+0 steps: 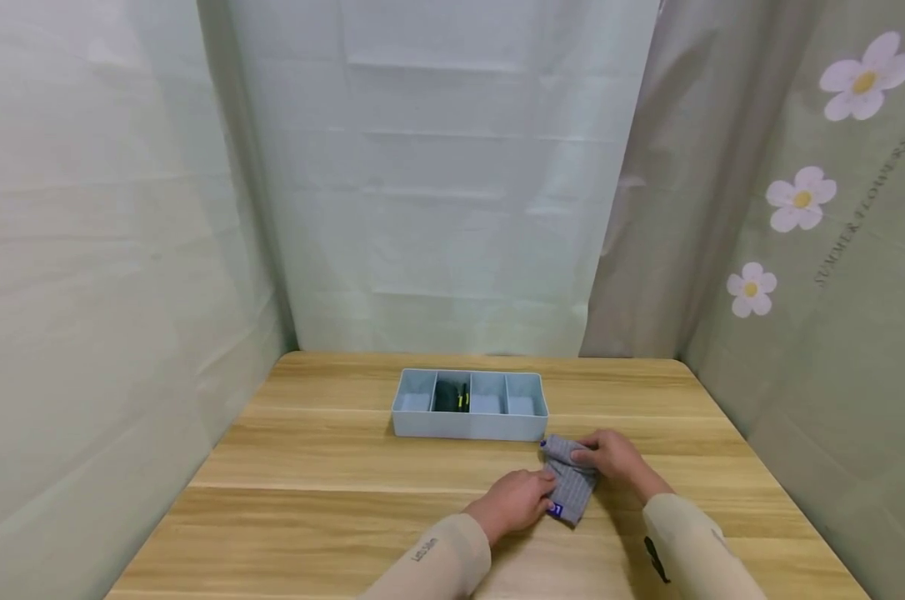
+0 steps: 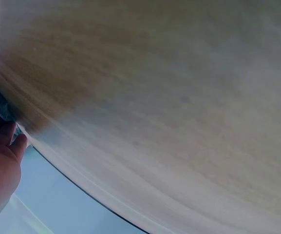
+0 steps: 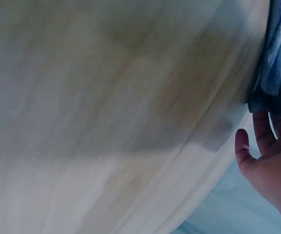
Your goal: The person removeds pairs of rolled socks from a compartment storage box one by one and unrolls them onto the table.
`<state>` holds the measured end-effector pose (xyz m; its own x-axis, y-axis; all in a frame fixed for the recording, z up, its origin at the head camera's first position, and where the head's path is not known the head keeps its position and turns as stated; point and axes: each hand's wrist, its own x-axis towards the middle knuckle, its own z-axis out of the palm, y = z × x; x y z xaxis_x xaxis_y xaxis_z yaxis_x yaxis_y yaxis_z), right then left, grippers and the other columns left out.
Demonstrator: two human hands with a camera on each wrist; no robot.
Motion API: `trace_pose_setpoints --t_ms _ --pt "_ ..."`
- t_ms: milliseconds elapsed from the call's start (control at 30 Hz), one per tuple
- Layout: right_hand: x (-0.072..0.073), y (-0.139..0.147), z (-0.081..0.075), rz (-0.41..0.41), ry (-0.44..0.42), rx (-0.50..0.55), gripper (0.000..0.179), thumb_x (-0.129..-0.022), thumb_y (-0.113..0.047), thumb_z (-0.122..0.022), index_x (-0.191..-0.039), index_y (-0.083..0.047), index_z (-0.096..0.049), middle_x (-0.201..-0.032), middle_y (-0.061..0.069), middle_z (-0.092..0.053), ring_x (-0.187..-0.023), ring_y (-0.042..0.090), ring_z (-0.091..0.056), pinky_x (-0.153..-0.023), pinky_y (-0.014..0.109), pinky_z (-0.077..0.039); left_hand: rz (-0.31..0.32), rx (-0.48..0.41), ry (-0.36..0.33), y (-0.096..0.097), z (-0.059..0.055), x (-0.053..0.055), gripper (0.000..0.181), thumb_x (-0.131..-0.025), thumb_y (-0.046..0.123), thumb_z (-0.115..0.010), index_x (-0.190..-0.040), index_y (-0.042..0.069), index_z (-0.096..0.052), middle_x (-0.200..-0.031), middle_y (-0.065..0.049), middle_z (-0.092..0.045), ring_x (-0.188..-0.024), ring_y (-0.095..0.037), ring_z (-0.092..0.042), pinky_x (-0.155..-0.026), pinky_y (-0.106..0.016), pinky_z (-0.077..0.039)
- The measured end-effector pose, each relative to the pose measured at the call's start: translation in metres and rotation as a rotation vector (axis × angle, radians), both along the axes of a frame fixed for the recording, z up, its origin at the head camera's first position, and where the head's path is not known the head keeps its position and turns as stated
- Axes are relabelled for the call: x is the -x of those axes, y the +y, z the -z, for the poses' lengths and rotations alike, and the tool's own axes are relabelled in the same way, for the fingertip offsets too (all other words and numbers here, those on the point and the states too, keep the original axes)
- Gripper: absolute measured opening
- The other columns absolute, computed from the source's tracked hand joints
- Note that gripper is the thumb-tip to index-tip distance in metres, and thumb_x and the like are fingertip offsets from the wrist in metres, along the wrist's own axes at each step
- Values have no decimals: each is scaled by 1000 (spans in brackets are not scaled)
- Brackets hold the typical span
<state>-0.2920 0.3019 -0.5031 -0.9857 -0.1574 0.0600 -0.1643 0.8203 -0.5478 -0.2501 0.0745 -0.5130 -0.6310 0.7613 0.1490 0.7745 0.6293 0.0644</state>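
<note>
A grey ribbed sock (image 1: 571,487) lies folded on the wooden table, with a blue printed patch at its near end and another bit of blue at its far end. My right hand (image 1: 613,457) pinches the folded upper part from the right, thumb on top. On the left edge, my left hand (image 1: 514,500) grips the sock near the lower patch. In the left wrist view only part of the left hand (image 2: 3,156) shows, beside a dark edge of the fabric. At the right wrist view's border, fingers (image 3: 264,134) meet the bunched grey sock (image 3: 276,63).
Just beyond the sock stands a light blue organizer box (image 1: 467,426) with several compartments in a row. Its second compartment from the left holds a dark rolled item (image 1: 448,397) with yellow-green marks. Curtains (image 1: 452,208) hang behind the table (image 1: 310,467) and on both sides.
</note>
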Motion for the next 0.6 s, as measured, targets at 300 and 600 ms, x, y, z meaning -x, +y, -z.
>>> trace_pose_setpoints --t_ms 300,600 --pt "8 1 -8 24 -50 14 29 -89 -23 -73 -103 2 -74 -102 14 -72 -94 28 -65 -87 48 -51 7 7 23 0 0 0 29 -96 27 -65 -122 14 -69 -132 4 -63 -111 -9 -63 -94 -22 -47" --pt "11 4 -6 75 0 -34 32 -90 -25 -71 -107 2 -73 -106 19 -70 -98 35 -64 -87 53 -49 0 2 8 0 -1 0 33 -96 27 -64 -126 13 -68 -132 4 -63 -112 -10 -63 -95 -22 -47"
